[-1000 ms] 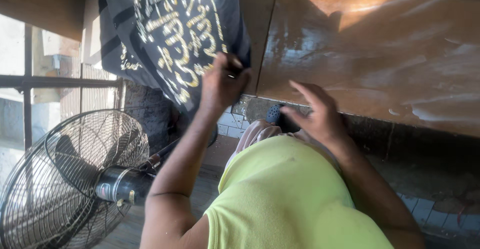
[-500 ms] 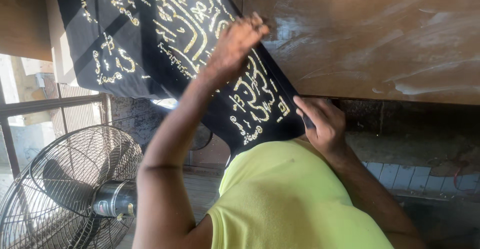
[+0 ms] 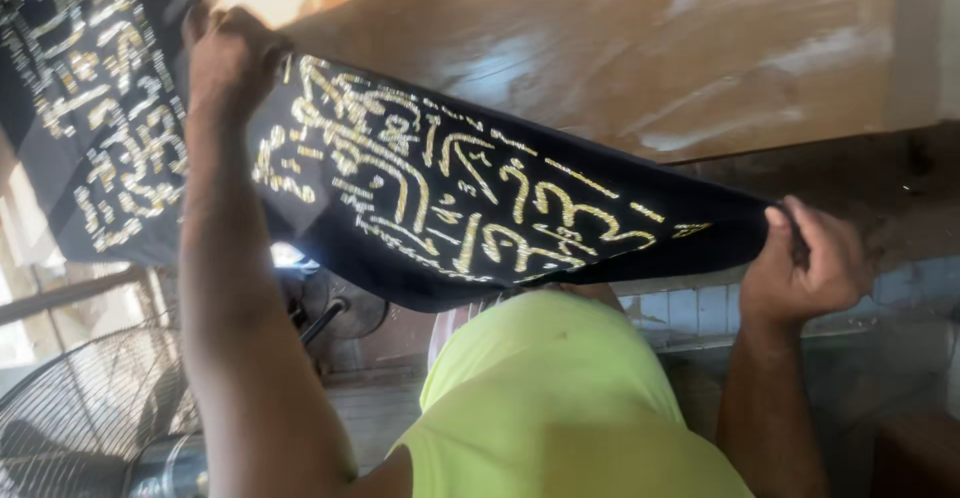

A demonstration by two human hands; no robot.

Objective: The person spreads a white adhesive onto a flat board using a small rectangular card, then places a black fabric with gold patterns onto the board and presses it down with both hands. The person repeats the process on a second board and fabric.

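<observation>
Over worn wooden surface (image 3: 640,68), gold-embroidered black cloth (image 3: 450,208), fan (image 3: 90,418) nearby.

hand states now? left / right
Left hand: closed, gripping the black cloth at its upper edge.
Right hand: closed, gripping the cloth's other end.

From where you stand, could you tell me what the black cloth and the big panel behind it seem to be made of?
The black cloth looks like a soft, matte woven fabric, sagging between the left hand and right hand; its gold lettering glints like metallic thread or beads. The panel looks like brown wood with a semi-gloss surface, showing grain-like streaks and pale reflections.
</observation>
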